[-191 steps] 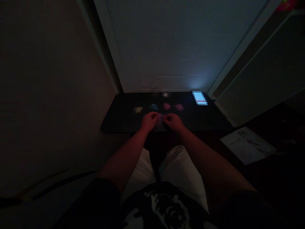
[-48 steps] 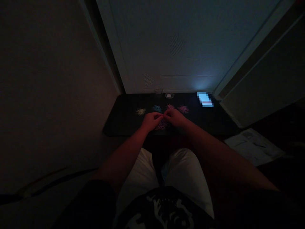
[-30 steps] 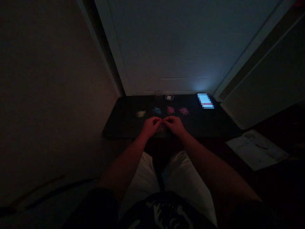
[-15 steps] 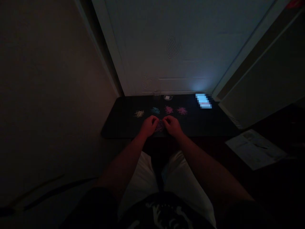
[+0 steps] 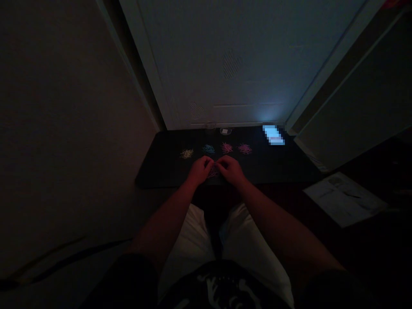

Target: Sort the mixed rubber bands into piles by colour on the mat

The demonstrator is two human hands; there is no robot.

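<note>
My left hand [image 5: 200, 170] and my right hand [image 5: 229, 168] meet over a pile of thin purple-pink strips [image 5: 213, 173] at the near edge of a black tabletop [image 5: 267, 165]. Both have thumb and fingers pinched, tips almost touching; what is between them is too small and dark to make out. Beyond them lie separate small heaps of similar thin pieces: a pale yellow heap [image 5: 186, 153], a blue heap [image 5: 209, 149], a pink heap [image 5: 227, 147] and a pinkish-purple heap [image 5: 245, 149]. My hands partly cover the near pile.
At the back edge stand a clear container [image 5: 210, 126] and a clear round lid [image 5: 225, 131] with a white label. A lit, blurred-out screen [image 5: 273, 134] lies at the back right. Behind rises a pale door [image 5: 193, 64]. A flat sheet [image 5: 345, 199] lies lower right.
My hands have stayed over the near pile, fingertips drawing apart and coming together again. The view has shifted slightly. The heaps behind look the same.
</note>
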